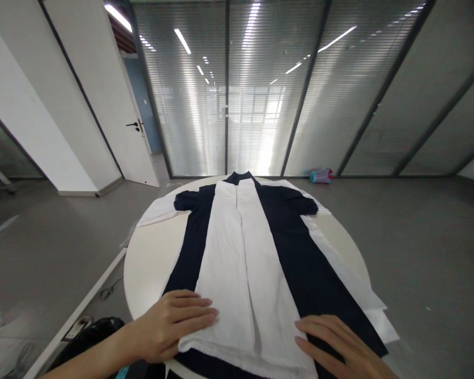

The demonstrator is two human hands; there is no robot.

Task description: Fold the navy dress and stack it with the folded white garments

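A dark navy garment [300, 252] lies spread flat on a round white table [150, 258], sleeves out to both sides. On top of it lies a white garment [240, 263] folded into a long narrow strip running away from me. My left hand [174, 321] rests flat on the near left corner of the white strip, fingers stretched out. My right hand [339, 342] lies flat on the navy cloth at the strip's near right edge, fingers extended. Neither hand holds anything.
More white cloth [355, 284] pokes out under the navy garment along the table's right side. A black bag [90, 334] sits on the floor at lower left. A colourful object [321, 175] lies by the glass wall. A white door [114, 105] stands at left.
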